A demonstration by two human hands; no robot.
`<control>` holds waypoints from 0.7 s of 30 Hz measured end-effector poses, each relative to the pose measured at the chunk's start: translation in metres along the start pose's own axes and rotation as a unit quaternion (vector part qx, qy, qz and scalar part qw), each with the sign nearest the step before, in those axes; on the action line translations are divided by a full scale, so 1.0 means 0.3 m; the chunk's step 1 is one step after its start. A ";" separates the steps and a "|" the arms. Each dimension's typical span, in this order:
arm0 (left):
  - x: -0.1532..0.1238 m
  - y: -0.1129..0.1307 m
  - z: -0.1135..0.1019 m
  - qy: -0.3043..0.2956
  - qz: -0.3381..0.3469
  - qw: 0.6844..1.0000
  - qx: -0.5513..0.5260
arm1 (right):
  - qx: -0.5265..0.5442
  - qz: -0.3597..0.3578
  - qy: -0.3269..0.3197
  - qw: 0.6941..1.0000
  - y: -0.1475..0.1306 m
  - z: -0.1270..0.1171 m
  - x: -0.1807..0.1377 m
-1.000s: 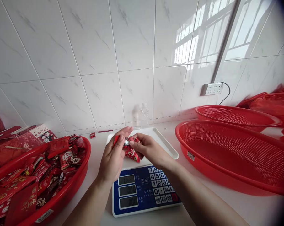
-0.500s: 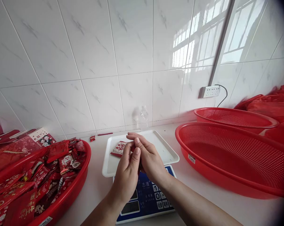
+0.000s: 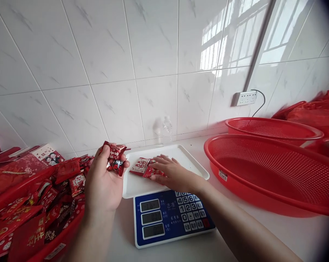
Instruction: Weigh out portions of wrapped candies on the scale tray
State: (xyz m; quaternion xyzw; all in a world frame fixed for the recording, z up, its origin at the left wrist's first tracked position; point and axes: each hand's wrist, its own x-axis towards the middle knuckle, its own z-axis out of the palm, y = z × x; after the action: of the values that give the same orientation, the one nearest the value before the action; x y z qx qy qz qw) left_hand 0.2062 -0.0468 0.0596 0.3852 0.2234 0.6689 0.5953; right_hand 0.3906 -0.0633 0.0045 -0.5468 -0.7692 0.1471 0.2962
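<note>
In my left hand (image 3: 103, 185), palm up, are a few red-wrapped candies (image 3: 115, 152), one showing a dark patch; the thumb presses them against the fingers. It is raised at the left edge of the white tray (image 3: 187, 160). My right hand (image 3: 173, 171) reaches over the middle of that tray, palm down with fingers stretched out. Its fingertips partly cover a red packet (image 3: 150, 171), and I cannot tell whether they touch it. Beside this packet lies a white-and-red packet (image 3: 139, 166). The tray sits on a blue-fronted scale (image 3: 171, 218) with three displays and a keypad.
A red basket (image 3: 53, 251) full of red snack packets stands at the left, with printed gift boxes (image 3: 22, 171) behind it. On the right are a large red basket (image 3: 262, 196) and another one (image 3: 273, 127) behind. A clear bottle (image 3: 167, 129) stands by the tiled wall.
My hands, together above the scale before, have moved apart. The left went left with candies now showing; the right lowered over the tray. A red packet now lies beside the white-and-red one.
</note>
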 end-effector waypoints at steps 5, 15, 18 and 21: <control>-0.013 0.010 0.002 -0.015 -0.001 1.000 -0.001 | -0.062 -0.020 -0.058 0.996 0.000 -0.018 -0.012; -0.045 0.033 0.018 -0.048 0.005 0.999 -0.017 | -0.138 -0.018 -0.153 0.978 -0.095 0.059 0.108; -0.048 0.043 0.013 -0.046 0.001 0.999 -0.020 | -0.165 -0.052 -0.192 0.966 -0.092 0.088 0.156; -0.050 0.056 0.006 -0.043 -0.001 0.999 -0.026 | -0.184 -0.083 -0.194 0.960 -0.081 0.073 0.164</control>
State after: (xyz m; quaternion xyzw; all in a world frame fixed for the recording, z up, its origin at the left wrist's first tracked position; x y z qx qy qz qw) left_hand 0.1971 -0.0648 0.0697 0.3981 0.1804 0.6565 0.6147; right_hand 0.3476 -0.0242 0.0150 -0.4874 -0.8681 0.0813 0.0464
